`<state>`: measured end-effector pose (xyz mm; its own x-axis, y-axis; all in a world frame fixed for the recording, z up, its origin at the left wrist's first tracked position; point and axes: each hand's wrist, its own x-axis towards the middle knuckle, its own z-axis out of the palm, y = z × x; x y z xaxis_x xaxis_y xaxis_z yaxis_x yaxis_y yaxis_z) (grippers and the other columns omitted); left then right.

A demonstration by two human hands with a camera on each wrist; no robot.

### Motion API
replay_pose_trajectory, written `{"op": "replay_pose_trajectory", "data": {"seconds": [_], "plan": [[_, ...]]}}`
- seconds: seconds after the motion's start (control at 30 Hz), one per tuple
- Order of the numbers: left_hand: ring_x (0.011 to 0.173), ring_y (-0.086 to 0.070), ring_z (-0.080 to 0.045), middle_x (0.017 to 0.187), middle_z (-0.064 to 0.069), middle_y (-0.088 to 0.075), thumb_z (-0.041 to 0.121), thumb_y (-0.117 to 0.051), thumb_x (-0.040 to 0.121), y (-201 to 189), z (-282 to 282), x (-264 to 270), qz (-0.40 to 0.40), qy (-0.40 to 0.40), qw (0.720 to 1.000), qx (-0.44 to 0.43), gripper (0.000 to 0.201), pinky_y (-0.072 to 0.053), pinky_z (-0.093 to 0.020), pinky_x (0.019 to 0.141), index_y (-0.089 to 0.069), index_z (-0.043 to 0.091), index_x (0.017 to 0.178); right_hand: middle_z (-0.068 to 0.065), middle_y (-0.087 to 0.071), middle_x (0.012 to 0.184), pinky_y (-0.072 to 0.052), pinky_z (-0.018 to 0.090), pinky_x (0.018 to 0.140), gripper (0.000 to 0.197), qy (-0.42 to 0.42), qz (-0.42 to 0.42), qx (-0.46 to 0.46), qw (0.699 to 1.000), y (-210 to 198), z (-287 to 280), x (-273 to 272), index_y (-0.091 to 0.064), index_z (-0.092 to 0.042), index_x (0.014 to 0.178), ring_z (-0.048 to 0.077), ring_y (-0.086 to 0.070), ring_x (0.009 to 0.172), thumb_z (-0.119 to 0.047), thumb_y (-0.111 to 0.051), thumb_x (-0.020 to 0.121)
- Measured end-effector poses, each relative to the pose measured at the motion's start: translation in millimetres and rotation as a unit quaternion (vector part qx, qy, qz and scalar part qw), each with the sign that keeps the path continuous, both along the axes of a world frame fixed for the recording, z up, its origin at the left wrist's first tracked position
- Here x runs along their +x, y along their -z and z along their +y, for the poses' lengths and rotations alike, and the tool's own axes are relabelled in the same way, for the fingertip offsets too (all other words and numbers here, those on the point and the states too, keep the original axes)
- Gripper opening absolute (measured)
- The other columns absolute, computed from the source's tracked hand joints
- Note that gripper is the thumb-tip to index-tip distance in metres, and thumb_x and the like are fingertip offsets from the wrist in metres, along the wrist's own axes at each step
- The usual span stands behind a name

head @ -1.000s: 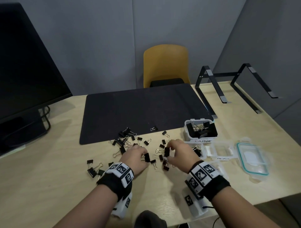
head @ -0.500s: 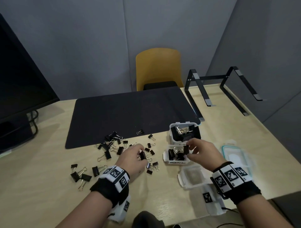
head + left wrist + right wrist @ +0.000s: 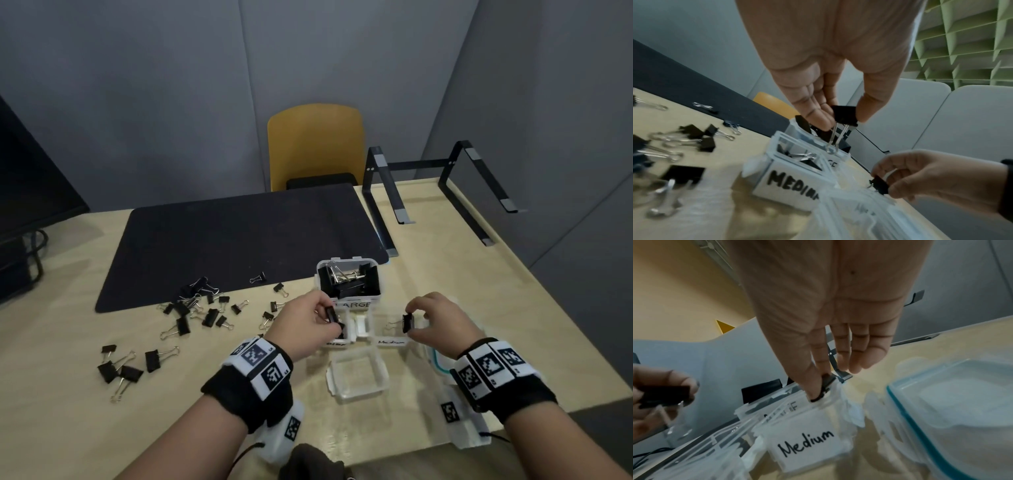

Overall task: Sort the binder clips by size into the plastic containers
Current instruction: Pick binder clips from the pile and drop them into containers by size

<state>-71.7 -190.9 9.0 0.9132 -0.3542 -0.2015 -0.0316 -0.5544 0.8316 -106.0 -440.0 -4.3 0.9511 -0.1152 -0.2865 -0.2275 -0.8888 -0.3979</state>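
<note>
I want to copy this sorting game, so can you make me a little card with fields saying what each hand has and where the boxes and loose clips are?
Left hand: pinches a black metal binder clip above the clear plastic box labelled MEDIUM
Right hand: pinches a smaller black binder clip over the clear box labelled Medium
Box labelled LARGE: holds big black clips
Loose clips: scattered on the wooden table, left of the boxes

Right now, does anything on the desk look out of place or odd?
One oddity: two containers carry a medium label, "MEDIAN" with clips inside and "Medium", seemingly clipless. The left hand holds a clip above the first, the right hand a clip above the second. Nothing looks spilled or damaged.
</note>
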Motion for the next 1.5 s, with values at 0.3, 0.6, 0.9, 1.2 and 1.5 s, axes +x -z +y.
{"op": "replay_pose_trajectory", "data": {"seconds": [0.3, 0.6, 0.9, 1.2, 1.5], "plan": [[0.082, -0.058, -0.004, 0.088, 0.015, -0.057, 0.016, -0.073, 0.079, 8.8, -51.9, -1.4, -0.019, 0.021, 1.0, 0.006, 0.033, -0.051, -0.02, 0.079, -0.057, 0.028, 0.105, -0.007, -0.048, 0.108, -0.039, 0.018, 0.077, 0.029, -0.014, -0.01, 0.07, 0.997, 6.2, -9.8, -3.5, -0.061, -0.026, 0.112, 0.01, -0.054, 0.091, -0.025, -0.067, 0.084], [0.091, -0.052, -0.007, 0.098, 0.014, -0.05, 0.022, -0.074, 0.079, 25.7, -78.7, 0.6, -0.047, 0.057, 0.996, 0.058, 0.039, -0.045, -0.025, 0.085, -0.059, 0.032, 0.113, -0.003, -0.052, 0.103, -0.04, 0.019, 0.072, 0.021, -0.019, -0.021, 0.069, 0.997, 14.9, -6.9, -0.8, -0.062, -0.02, 0.105, 0.013, -0.059, 0.084, -0.018, -0.062, 0.084], [0.098, -0.05, -0.008, 0.107, 0.013, -0.045, 0.043, -0.061, 0.087, 31.9, -73.3, 1.6, -0.101, 0.08, 0.978, 0.161, 0.037, -0.038, -0.022, 0.079, -0.057, 0.032, 0.122, -0.004, -0.05, 0.1, -0.039, 0.019, 0.073, 0.019, -0.023, -0.031, 0.072, 0.997, 17.5, -8.6, 0.3, -0.062, -0.018, 0.104, 0.013, -0.058, 0.082, -0.016, -0.061, 0.085], [0.1, -0.046, -0.014, 0.102, 0.006, -0.039, 0.039, -0.05, 0.094, 32.1, -74.5, 0.3, -0.129, 0.141, 0.957, 0.218, 0.031, -0.039, -0.026, 0.08, -0.059, 0.029, 0.122, -0.005, -0.047, 0.098, -0.039, 0.022, 0.072, 0.017, -0.021, -0.026, 0.034, 0.999, 21.1, -1.0, 5.0, -0.062, -0.019, 0.102, 0.015, -0.055, 0.078, -0.02, -0.056, 0.087], [0.122, -0.034, -0.026, 0.123, -0.006, -0.041, 0.046, -0.032, 0.098, 30.1, -78.3, -1.3, -0.11, 0.195, 0.913, 0.341, 0.045, -0.038, -0.043, 0.101, -0.061, 0.02, 0.119, -0.003, -0.046, 0.094, -0.037, 0.023, 0.07, 0.022, -0.008, -0.031, 0.021, 0.999, 22.9, 7.8, 5.1, -0.065, -0.016, 0.092, 0.016, -0.054, 0.077, -0.036, -0.06, 0.086]]}}
